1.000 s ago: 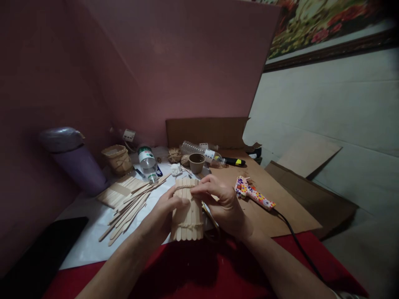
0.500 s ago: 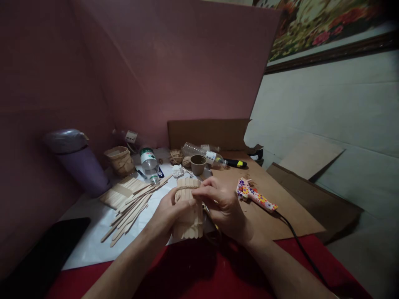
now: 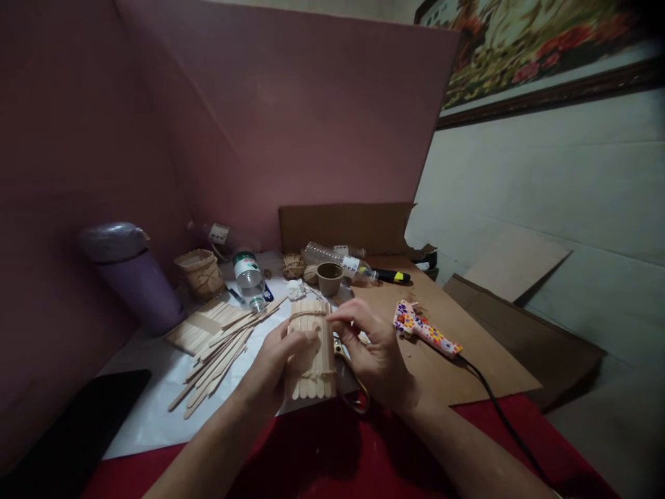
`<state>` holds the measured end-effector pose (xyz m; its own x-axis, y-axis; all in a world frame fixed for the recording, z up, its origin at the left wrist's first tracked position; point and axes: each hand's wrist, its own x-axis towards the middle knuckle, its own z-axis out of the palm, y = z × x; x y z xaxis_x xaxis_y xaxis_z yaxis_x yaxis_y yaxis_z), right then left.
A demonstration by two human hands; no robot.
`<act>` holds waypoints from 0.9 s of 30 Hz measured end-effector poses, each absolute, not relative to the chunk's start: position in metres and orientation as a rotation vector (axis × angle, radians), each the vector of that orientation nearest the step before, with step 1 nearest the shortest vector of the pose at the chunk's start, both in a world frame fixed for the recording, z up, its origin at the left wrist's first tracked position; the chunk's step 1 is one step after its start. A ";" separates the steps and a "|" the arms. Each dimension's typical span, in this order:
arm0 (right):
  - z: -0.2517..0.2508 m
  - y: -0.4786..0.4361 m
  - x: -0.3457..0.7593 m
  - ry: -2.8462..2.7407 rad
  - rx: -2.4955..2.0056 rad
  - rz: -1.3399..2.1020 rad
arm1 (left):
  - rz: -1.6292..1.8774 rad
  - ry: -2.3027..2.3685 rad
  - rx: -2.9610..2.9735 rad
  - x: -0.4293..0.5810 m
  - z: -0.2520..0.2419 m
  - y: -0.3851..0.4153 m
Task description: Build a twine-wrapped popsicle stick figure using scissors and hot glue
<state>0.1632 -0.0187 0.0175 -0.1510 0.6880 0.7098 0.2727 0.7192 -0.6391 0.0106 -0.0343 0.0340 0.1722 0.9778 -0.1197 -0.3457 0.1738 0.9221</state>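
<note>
A small holder made of upright wooden craft sticks (image 3: 312,346), bound with twine near its top and bottom, is between my hands. My left hand (image 3: 273,364) wraps around its left side and grips it. My right hand (image 3: 371,346) is closed at its upper right, fingertips pinched by the top twine band; whether they hold the twine end I cannot make out. Scissors (image 3: 349,388) with dark handles lie under my right hand.
Loose craft sticks (image 3: 218,346) lie on white paper at left. A floral glue gun (image 3: 423,329) with a black cord rests on brown cardboard at right. Behind stand a purple flask (image 3: 129,277), a stick basket (image 3: 200,272), plastic bottles (image 3: 248,272), a brown cup (image 3: 329,277), twine balls and a marker.
My right hand has drawn slightly right and lifted off the holder's top, fingers now pinched beside it. My left hand keeps its grip. The view has shifted a little.
</note>
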 end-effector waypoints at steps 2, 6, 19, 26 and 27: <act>0.019 -0.020 0.161 -1.748 -0.703 0.392 | 1.159 0.903 0.899 0.011 0.036 -0.036; 0.018 -0.021 0.158 -1.751 -0.693 0.392 | 1.163 0.908 0.904 0.012 0.037 -0.037; 0.013 -0.020 0.159 -1.760 -0.687 0.469 | 1.110 0.914 0.957 0.011 0.030 -0.033; 0.016 -0.017 0.159 -1.748 -0.714 0.546 | 1.129 0.903 0.952 0.013 0.030 -0.034; 0.016 -0.017 0.160 -1.733 -0.733 0.564 | 1.131 0.898 0.939 0.013 0.030 -0.033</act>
<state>0.1595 -0.0167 0.0159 -0.1905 0.7206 0.6667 0.1901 0.6934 -0.6950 0.0133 -0.0334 0.0304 0.1906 0.9762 -0.1031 -0.3221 0.1614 0.9329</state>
